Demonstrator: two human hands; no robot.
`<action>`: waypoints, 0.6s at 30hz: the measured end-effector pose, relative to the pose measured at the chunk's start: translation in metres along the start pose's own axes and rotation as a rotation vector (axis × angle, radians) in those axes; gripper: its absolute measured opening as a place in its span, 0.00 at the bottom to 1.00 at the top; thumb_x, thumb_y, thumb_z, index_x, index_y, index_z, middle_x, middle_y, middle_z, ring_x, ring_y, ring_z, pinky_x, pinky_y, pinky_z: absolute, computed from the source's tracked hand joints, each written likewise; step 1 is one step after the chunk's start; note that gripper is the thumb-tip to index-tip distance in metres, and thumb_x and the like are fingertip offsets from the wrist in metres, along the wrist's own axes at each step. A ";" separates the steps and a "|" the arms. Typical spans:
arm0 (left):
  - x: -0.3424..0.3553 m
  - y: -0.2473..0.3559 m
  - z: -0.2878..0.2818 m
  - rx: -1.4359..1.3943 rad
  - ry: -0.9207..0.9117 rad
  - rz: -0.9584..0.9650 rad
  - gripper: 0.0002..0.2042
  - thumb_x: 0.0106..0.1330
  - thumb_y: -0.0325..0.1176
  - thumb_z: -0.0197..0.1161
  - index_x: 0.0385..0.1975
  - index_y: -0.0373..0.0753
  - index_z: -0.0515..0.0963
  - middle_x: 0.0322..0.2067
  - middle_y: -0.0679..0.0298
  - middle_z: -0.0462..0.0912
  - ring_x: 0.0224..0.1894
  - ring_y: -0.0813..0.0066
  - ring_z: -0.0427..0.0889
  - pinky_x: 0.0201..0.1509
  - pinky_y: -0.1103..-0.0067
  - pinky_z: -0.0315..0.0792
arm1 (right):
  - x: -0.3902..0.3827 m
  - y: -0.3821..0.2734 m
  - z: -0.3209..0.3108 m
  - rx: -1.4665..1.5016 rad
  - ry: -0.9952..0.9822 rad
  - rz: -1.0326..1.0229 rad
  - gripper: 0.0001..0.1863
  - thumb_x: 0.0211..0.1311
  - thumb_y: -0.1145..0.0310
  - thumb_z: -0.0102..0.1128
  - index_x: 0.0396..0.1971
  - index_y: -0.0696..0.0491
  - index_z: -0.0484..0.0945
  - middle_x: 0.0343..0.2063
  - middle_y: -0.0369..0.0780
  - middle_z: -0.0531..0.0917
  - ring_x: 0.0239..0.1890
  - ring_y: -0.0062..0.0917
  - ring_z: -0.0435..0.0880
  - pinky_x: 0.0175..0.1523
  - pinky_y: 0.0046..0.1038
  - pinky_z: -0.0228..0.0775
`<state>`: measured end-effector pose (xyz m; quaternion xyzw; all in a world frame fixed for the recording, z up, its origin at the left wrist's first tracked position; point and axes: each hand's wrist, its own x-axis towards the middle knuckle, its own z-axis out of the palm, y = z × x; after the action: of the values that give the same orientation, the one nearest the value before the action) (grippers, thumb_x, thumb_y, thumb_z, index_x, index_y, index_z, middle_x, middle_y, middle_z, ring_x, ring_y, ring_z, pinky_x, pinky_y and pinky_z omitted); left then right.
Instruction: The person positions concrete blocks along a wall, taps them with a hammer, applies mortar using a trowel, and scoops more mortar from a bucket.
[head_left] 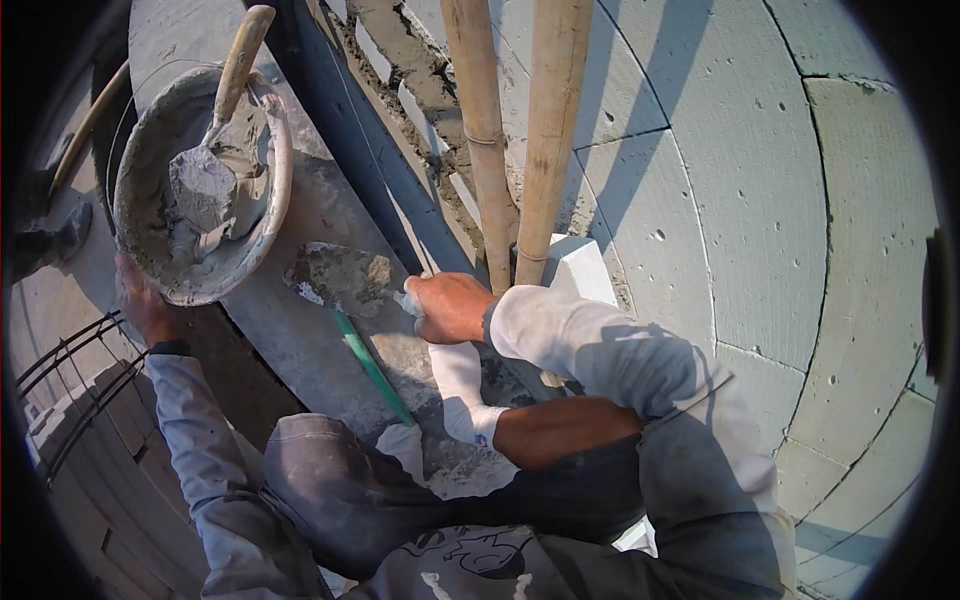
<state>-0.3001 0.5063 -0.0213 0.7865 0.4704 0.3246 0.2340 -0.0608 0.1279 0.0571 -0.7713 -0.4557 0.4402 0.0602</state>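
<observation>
I see hard sunlight washing out the block wall (pixel 760 200) right of my right hand (pixel 450 305), with pole shadows slanting across it. My lap below is shaded. Fisheye bends edges; rim black.

The left hand (pixel 143 300) sits under the rim of the mortar pan (pixel 150 245), so its fingers are hidden. The right hand (pixel 450 308) covers the handle of the trowel (pixel 338 278). The two bamboo poles (pixel 520 130) run off the top edge. A dark boot (pixel 50 240) at the left rim is too shadowed to make out.
</observation>
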 end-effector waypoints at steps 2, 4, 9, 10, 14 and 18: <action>0.010 -0.034 -0.009 0.109 0.053 0.363 0.21 0.75 0.42 0.44 0.52 0.28 0.72 0.41 0.51 0.80 0.44 0.56 0.78 0.52 0.70 0.68 | -0.018 -0.003 -0.017 -0.002 -0.070 -0.005 0.18 0.45 0.68 0.59 0.37 0.61 0.72 0.28 0.53 0.81 0.39 0.50 0.80 0.45 0.45 0.71; 0.015 -0.036 -0.008 0.043 0.040 0.310 0.22 0.75 0.43 0.43 0.52 0.28 0.72 0.41 0.52 0.80 0.45 0.57 0.78 0.52 0.71 0.68 | -0.036 0.009 -0.029 -0.002 -0.236 -0.108 0.18 0.45 0.69 0.58 0.38 0.61 0.73 0.28 0.53 0.81 0.39 0.50 0.80 0.44 0.45 0.70; 0.040 -0.024 -0.020 -0.074 -0.215 -0.114 0.25 0.76 0.47 0.41 0.52 0.28 0.72 0.44 0.51 0.80 0.47 0.59 0.77 0.53 0.71 0.67 | -0.060 0.038 -0.023 0.035 -0.214 -0.050 0.17 0.44 0.71 0.56 0.38 0.59 0.76 0.29 0.54 0.82 0.38 0.50 0.81 0.46 0.44 0.71; 0.039 -0.024 -0.021 -0.069 -0.218 -0.108 0.25 0.76 0.47 0.41 0.52 0.28 0.72 0.44 0.51 0.80 0.47 0.59 0.77 0.53 0.71 0.67 | -0.058 0.045 -0.014 0.042 -0.210 -0.053 0.17 0.44 0.71 0.56 0.38 0.59 0.76 0.29 0.54 0.82 0.38 0.50 0.81 0.46 0.44 0.71; 0.044 -0.022 -0.034 0.112 -0.192 -0.030 0.26 0.76 0.49 0.39 0.48 0.27 0.73 0.42 0.50 0.80 0.45 0.56 0.78 0.51 0.69 0.67 | -0.033 0.053 0.026 0.275 -0.060 -0.043 0.16 0.45 0.71 0.56 0.37 0.59 0.75 0.29 0.55 0.82 0.39 0.51 0.81 0.47 0.45 0.71; 0.040 -0.001 -0.030 0.367 -0.285 -0.117 0.28 0.76 0.50 0.37 0.50 0.27 0.72 0.44 0.47 0.79 0.47 0.53 0.77 0.52 0.69 0.67 | -0.011 0.056 0.052 0.296 -0.017 -0.019 0.16 0.45 0.72 0.56 0.37 0.60 0.75 0.30 0.55 0.82 0.40 0.52 0.81 0.48 0.46 0.71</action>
<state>-0.3085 0.5444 0.0098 0.8252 0.5284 0.1055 0.1695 -0.0651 0.0712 0.0046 -0.7459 -0.3935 0.5086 0.1734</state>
